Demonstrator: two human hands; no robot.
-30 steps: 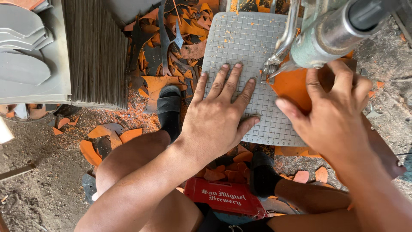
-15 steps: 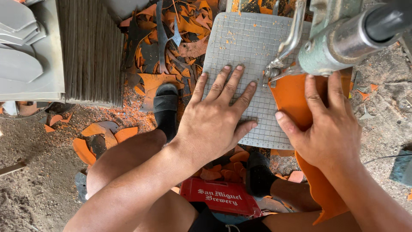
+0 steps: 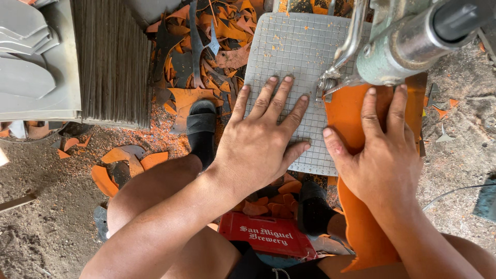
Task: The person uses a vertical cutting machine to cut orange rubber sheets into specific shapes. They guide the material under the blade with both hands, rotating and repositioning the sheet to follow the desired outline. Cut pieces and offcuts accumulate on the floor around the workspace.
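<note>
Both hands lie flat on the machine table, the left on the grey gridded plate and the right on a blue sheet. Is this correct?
Not quite: the head view shows the sheet under the right hand is orange, not blue. The left hand does lie flat on the grey gridded plate.

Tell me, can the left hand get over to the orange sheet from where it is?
Probably yes. The left hand lies flat on the gridded mat, right beside the orange sheet under the right hand, with nothing between them.

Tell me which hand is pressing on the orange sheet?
The right hand presses the orange sheet beside the cutting machine; the left hand lies flat on the grey gridded plate.
</note>
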